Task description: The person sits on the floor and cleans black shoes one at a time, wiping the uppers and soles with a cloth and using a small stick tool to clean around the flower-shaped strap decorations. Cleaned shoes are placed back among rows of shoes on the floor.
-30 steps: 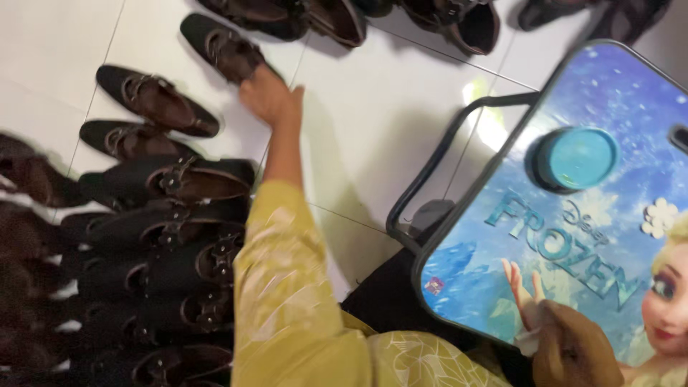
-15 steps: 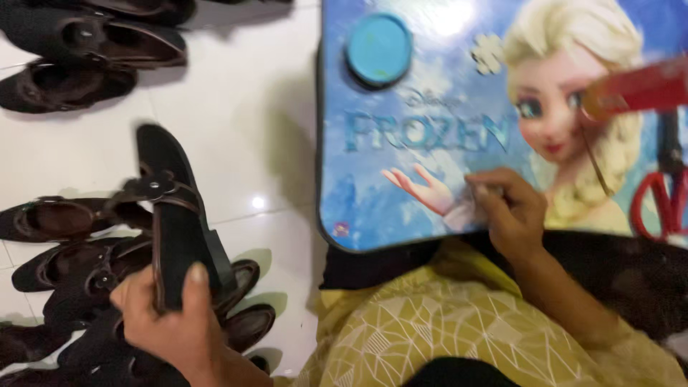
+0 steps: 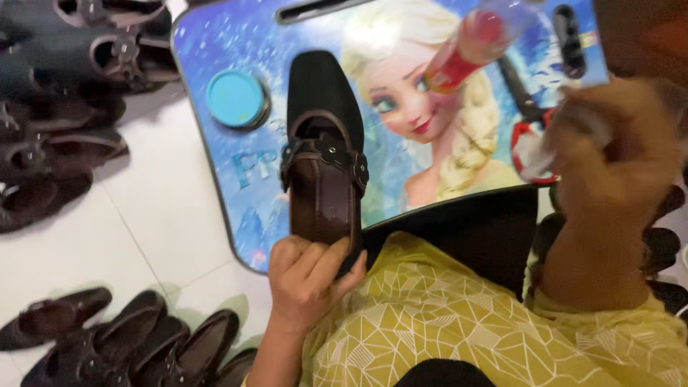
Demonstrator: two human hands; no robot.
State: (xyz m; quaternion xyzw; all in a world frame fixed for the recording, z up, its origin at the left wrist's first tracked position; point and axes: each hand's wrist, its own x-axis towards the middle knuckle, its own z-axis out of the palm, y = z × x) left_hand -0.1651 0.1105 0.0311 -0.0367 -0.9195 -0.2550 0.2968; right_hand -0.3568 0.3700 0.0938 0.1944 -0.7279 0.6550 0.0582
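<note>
While the left hand (image 3: pixel 304 276) grips the shoe's (image 3: pixel 322 154) heel, the right hand (image 3: pixel 616 154) clutches a white cloth (image 3: pixel 534 154).

Left hand (image 3: pixel 304 276) fingers curled shut; right hand (image 3: pixel 616 154) raised, closed.

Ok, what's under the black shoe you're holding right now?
The black shoe, gripped at its heel by the left hand, lies over the blue picture lap table. The tabletop part directly beneath it is covered and can't be seen.

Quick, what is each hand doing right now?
Left hand: closed around the heel end of a dark shoe lying over the lap table.
Right hand: fingers curled on something white; what it is cannot be told.
</note>
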